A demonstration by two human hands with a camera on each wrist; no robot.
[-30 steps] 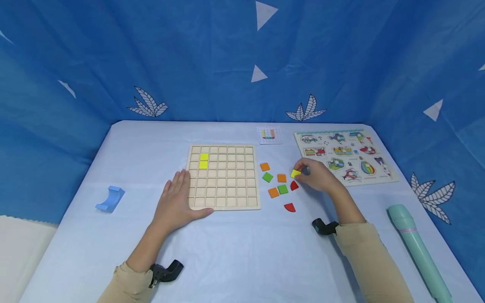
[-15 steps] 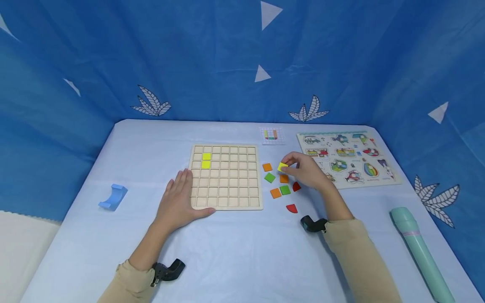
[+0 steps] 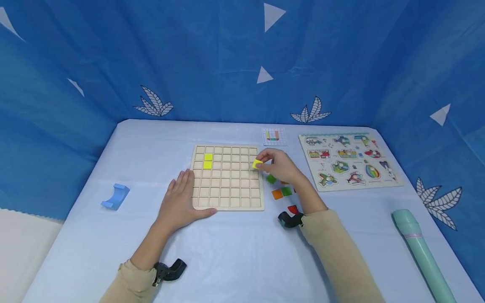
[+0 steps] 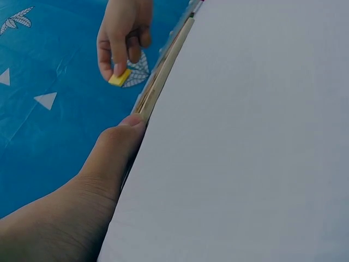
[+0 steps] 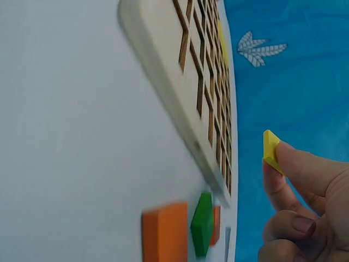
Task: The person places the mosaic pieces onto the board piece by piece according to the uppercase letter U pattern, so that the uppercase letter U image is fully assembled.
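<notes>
A wooden grid board [image 3: 229,185] lies flat on the table, with two yellow square tiles [image 3: 208,160] in its upper left cells, one below the other. My left hand [image 3: 179,201] rests along the board's left side, fingers straight, thumb at the near edge. Between thumb and fingertips, my right hand [image 3: 278,165] pinches another yellow tile [image 5: 270,148], held above the board's right edge. To the right of the board lie green [image 3: 286,191], orange [image 3: 277,194] and red tiles [image 3: 293,209], some partly hidden by the right hand and wrist.
A small pattern card [image 3: 274,136] lies behind the board. At the back right is a picture puzzle board [image 3: 350,162]. A mint-green tube-shaped object [image 3: 422,252] lies at the right, and a blue curved block [image 3: 115,197] at the left. Blue cloth [image 3: 212,63] hangs behind the table.
My right hand has moved left with the yellow tile, from over the loose tiles to the board's right edge. My left hand has stayed at the board.
</notes>
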